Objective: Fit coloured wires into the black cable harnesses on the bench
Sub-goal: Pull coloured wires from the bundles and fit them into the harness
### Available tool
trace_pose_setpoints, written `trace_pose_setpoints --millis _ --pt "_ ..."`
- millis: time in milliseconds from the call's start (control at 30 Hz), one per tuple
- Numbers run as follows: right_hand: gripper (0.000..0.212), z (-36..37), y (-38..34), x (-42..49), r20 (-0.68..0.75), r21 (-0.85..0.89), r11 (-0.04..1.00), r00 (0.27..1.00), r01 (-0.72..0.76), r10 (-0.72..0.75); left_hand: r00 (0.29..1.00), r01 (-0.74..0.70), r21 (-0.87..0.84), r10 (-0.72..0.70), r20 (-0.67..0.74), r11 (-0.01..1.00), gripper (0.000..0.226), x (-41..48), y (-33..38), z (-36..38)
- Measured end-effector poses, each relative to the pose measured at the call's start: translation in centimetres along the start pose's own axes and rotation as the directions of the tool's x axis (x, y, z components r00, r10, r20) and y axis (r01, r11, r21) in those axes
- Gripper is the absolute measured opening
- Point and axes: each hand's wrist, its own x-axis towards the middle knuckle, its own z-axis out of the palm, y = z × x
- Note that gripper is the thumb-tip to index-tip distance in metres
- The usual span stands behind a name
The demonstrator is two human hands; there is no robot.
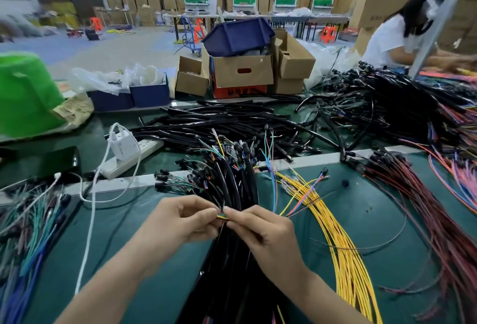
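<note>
A thick bundle of black cable harnesses [233, 184] runs down the middle of the green bench toward me, with coloured wire ends fanning out at its far end. My left hand [180, 220] and my right hand [260, 230] meet over the bundle. Both pinch a small cluster of coloured wires [221, 216] between fingertips and thumbs, yellow, green and red showing in the gap. A sheaf of yellow wires [338, 241] lies just right of my right hand.
Red and dark wires [423, 210] spread at the right, green and blue wires [31, 223] at the left. A white power strip with charger [124, 150] and its cable lie left of centre. Loose black tubes [219, 122], cardboard boxes [242, 71] and a seated person [402, 29] are beyond.
</note>
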Motion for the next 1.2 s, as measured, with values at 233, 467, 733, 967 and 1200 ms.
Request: trace_pose_setpoints --millis 233,467,733,967,1200 --pt "0.024 -1.0 -0.2 -0.2 -0.105 0.188 0.966 0.974 -0.179 0.201 0.994 0.1 -0.644 -0.105 0.032 0.759 0.027 0.3 -1.3 1.7" --pt "0.024 -1.6 -0.2 -0.2 -0.106 0.207 0.961 0.972 -0.183 0.208 0.974 0.223 -0.763 -0.165 0.153 0.607 0.069 0.8 -1.5 2.4" --pt "0.025 -1.9 0.3 -0.4 -0.111 0.149 0.982 0.985 -0.113 0.131 0.963 0.265 -0.774 -0.201 0.18 0.574 0.063 1.5 -1.8 3.1" --pt "0.025 -1.8 1.8 -0.7 0.001 -0.048 0.999 1.0 -0.015 0.015 0.923 0.351 -0.311 -0.269 0.276 0.883 0.013 3.6 -0.8 0.7" --pt "0.018 -0.4 3.3 -1.4 0.068 -0.091 0.996 0.998 -0.005 0.011 0.98 0.051 0.389 -0.122 0.16 0.92 0.022 13.7 7.8 -5.4"
